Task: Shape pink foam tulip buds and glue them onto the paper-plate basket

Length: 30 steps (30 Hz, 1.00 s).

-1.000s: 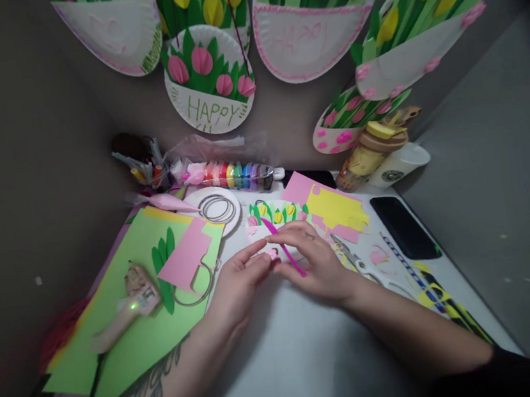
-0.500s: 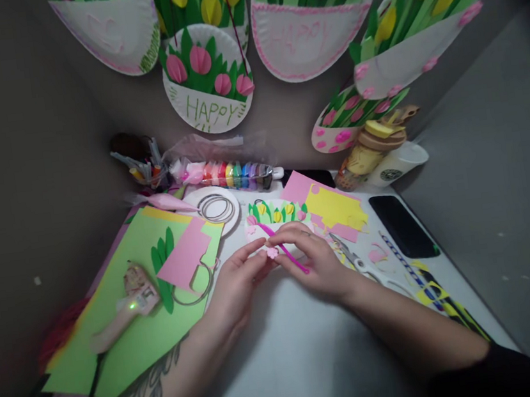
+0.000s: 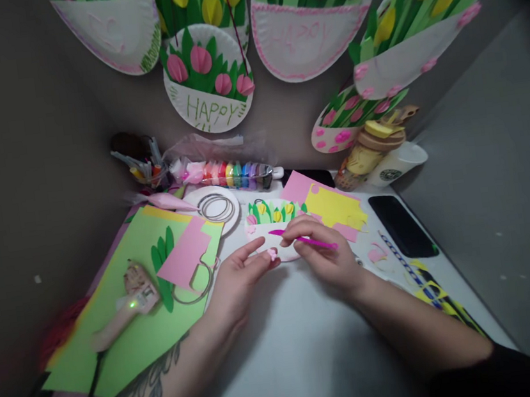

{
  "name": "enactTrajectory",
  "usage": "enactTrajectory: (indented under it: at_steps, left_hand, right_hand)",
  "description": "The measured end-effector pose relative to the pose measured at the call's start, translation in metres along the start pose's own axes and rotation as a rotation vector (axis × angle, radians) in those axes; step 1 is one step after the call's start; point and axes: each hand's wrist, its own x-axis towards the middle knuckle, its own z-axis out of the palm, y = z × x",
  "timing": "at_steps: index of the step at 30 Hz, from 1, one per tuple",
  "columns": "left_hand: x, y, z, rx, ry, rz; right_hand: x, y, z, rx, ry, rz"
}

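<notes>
My right hand (image 3: pixel 324 254) pinches a thin magenta stick tool (image 3: pixel 305 240), which lies almost level with its tip over a small paper-plate basket (image 3: pixel 263 229) filled with green leaves and yellow and pink paper tulips. My left hand (image 3: pixel 237 278) rests on the white table just left of it, fingers apart, thumb and forefinger beside a tiny pink paper flower (image 3: pixel 272 253) at the basket's lower edge.
A glue gun (image 3: pixel 128 305) with a lit lamp lies on green paper (image 3: pixel 133 343) at left with a pink sheet (image 3: pixel 184 255). Wire rings on a plate (image 3: pixel 216 207), paint pots (image 3: pixel 230 174), yellow and pink scraps (image 3: pixel 334 209), a phone (image 3: pixel 402 225), cups (image 3: pixel 385 158) surround.
My right hand turned the magenta stick from a downward slant to nearly level and shifted slightly right, covering the scissors. My left hand's fingers opened a little by the pink flower.
</notes>
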Motion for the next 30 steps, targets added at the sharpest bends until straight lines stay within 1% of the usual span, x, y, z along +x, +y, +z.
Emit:
enactTrajectory:
  at_steps: [3,9,20,30]
  left_hand:
    - [-0.0002,-0.0001,0.0002,0.02,0.009,0.006]
    - [-0.0007,0.0017,0.0017,0.037,0.013,0.019]
    - [-0.0022,0.0019,0.0027,0.034,0.023,0.025]
    - [-0.0016,0.0029,0.0035,0.02,0.029,0.012]
  right_hand:
    - [-0.0006,-0.0007,-0.0016,0.03,0.016,0.002]
    - [-0.0025,-0.0017,-0.0002,0.034,-0.011,0.03]
    - [-0.0018,-0.0023,0.0006,0.024,-0.03,0.028]
    - [0.0001,-0.0034,0.0013,-0.038,-0.019,0.005]
